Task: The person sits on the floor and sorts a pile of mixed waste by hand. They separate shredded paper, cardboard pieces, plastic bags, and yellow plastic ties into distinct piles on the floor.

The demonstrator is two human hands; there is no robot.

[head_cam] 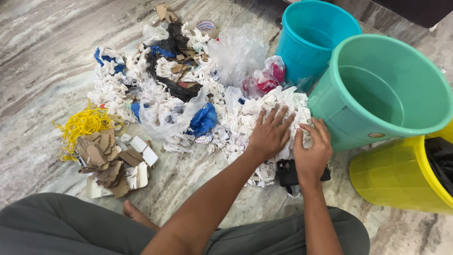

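A mound of torn white paper scraps (245, 120) lies on the marble floor in front of me. My left hand (270, 133) rests flat on it with fingers spread. My right hand (311, 150) curls over the mound's right edge, fingers gripping some of the scraps. Just below both hands sits a small black object (286, 173), partly under the paper. I sit cross-legged in grey trousers, one bare foot (134, 213) showing.
A green bucket (349, 123), a blue bucket (295, 49) and a yellow bucket (377, 174) stand tilted at the right. Left of the mound: clear plastic bags (236, 52), blue plastic (204, 119), black plastic (177, 89), yellow string (85, 123), brown cardboard pieces (106, 158), a tape roll (206, 27).
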